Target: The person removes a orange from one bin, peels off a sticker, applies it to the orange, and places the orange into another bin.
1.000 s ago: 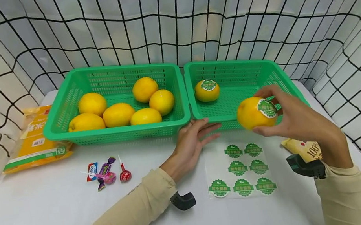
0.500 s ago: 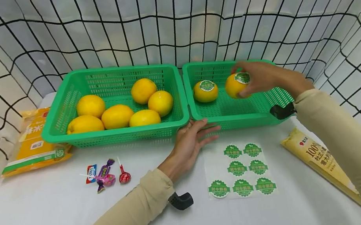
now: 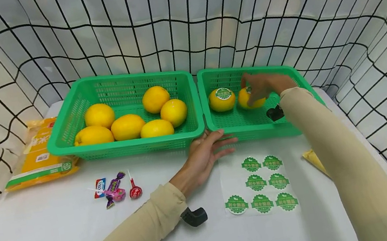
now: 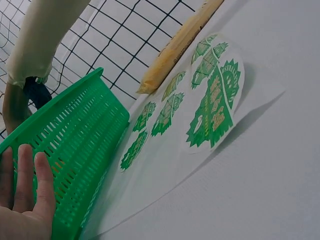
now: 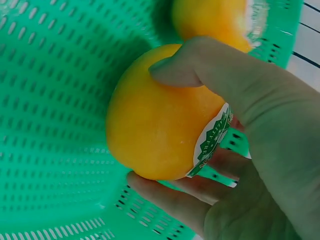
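My right hand [image 3: 262, 84] reaches into the right green basket [image 3: 253, 131] and holds an orange [image 3: 256, 102] with a green-and-white sticker. In the right wrist view, the thumb lies on one side of this orange [image 5: 155, 125] and the fingers on the other, low over the basket floor. A second stickered orange [image 3: 222, 103] sits just left of it. My left hand [image 3: 204, 152] rests against the front of the baskets where they meet. Its fingers extend straight along the right basket's front wall [image 4: 80, 145] in the left wrist view.
Several oranges lie in the larger left basket [image 3: 132, 144]. In front are a sticker sheet [image 3: 258, 186], wrapped candies [image 3: 113, 190] and a lollipop [image 3: 135, 190]. An orange-yellow bag [image 3: 40, 157] stands left, a yellow packet [image 3: 314, 159] right. Black netting [image 3: 177, 21] encloses the table.
My right hand has carried the stickered orange from above the right basket's front rim down into the basket, beside the other stickered orange. The left hand has stayed in place.
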`<state>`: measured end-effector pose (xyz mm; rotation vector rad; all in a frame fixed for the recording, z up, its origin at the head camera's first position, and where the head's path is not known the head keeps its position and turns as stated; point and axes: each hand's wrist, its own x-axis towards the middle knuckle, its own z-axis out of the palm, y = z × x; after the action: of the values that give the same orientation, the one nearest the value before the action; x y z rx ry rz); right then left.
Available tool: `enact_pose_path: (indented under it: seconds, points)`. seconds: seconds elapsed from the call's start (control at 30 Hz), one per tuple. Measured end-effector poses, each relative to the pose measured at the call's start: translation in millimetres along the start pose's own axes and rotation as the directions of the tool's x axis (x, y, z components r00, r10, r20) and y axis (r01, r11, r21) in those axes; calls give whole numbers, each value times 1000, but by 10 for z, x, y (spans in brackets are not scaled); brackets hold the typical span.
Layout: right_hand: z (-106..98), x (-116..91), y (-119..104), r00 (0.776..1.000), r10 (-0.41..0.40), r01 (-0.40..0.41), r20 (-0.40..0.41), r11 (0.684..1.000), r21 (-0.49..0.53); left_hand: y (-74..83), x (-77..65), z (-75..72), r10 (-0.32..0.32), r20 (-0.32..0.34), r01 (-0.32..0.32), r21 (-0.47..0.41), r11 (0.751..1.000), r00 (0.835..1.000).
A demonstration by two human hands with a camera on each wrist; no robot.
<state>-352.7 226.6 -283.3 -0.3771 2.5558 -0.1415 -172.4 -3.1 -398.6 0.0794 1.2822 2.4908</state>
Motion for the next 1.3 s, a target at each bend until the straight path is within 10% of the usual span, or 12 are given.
enact_pose_path:
  seconds: [1.3]
  points:
    - [96, -20, 50, 999, -35, 36, -32, 998, 42, -53, -36, 43, 56, 4, -56, 45, 997, 998]
